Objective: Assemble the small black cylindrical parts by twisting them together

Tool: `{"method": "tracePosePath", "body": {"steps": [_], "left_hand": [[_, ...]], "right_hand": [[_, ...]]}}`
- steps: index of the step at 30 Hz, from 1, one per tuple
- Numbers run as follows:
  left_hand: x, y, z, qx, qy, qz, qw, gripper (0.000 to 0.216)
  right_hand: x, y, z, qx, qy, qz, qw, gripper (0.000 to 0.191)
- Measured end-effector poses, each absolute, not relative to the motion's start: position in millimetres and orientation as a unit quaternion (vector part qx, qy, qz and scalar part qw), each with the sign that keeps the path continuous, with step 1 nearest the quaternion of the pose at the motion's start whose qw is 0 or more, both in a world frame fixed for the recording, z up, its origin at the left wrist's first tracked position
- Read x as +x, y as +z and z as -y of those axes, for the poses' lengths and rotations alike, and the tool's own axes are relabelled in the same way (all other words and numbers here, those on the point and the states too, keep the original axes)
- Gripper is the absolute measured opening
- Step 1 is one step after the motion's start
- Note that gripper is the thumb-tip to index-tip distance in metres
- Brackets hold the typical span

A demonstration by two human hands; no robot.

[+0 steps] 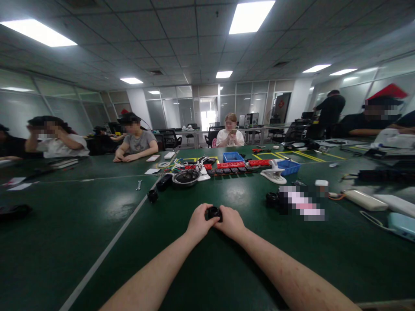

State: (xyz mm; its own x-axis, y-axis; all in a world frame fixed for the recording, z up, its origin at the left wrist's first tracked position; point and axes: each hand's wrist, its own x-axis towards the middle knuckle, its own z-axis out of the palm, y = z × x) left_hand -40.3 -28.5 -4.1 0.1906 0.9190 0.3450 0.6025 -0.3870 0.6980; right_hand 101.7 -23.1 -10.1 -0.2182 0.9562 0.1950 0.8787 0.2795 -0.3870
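Note:
Both of my hands meet over the green table, straight ahead of me. Between them is a small black round part (214, 212) with a ring-shaped opening on top; its exact kind is unclear. My left hand (199, 222) closes on its left side, thumb in front. From the right, my right hand (231, 220) has its fingers wrapped against the same part. My fingers cover much of its sides. A similar black round piece (152, 195) sits farther off to the left, and another (272, 198) lies to the right.
Beyond my hands are a round fan-like grille (186, 177), red strips (231, 164), a white clamp-like stand (274, 172) and blue bins (233, 157). A small wrench (139, 185) lies left. Power banks (365, 200) lie right. Several people sit around the table.

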Motion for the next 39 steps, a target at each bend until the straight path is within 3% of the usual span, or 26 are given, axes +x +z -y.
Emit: {"method": "tracePosePath", "body": {"steps": [3,6,15,24,28,32,34,39], "left_hand": [[-42,-3,28,0.748,0.373,-0.503,0.22,0.032],[-44,-2,27,0.759,0.366,-0.485,0.235,0.035],[-45,-4,28,0.77,0.35,-0.471,0.25,0.038],[-39,-9,28,0.752,0.364,-0.511,0.204,0.031],[-42,-8,27,0.77,0.345,-0.499,0.195,0.032],[-45,-8,25,0.781,0.323,-0.506,0.173,0.055],[-46,-9,24,0.785,0.304,-0.515,0.162,0.059],[-47,-9,21,0.79,0.252,-0.541,0.141,0.027]], "right_hand": [[103,-7,26,-0.591,0.082,0.777,0.2,0.037],[111,-3,23,-0.53,0.154,0.805,0.217,0.053],[130,-3,8,-0.461,0.257,0.828,0.189,0.022],[109,-9,20,-0.56,0.153,0.783,0.222,0.036],[119,-6,17,-0.461,0.241,0.814,0.256,0.052],[128,-4,10,-0.421,0.347,0.778,0.312,0.041],[125,-3,11,-0.454,0.309,0.768,0.331,0.039],[109,-1,23,-0.5,0.131,0.798,0.31,0.039]]}}
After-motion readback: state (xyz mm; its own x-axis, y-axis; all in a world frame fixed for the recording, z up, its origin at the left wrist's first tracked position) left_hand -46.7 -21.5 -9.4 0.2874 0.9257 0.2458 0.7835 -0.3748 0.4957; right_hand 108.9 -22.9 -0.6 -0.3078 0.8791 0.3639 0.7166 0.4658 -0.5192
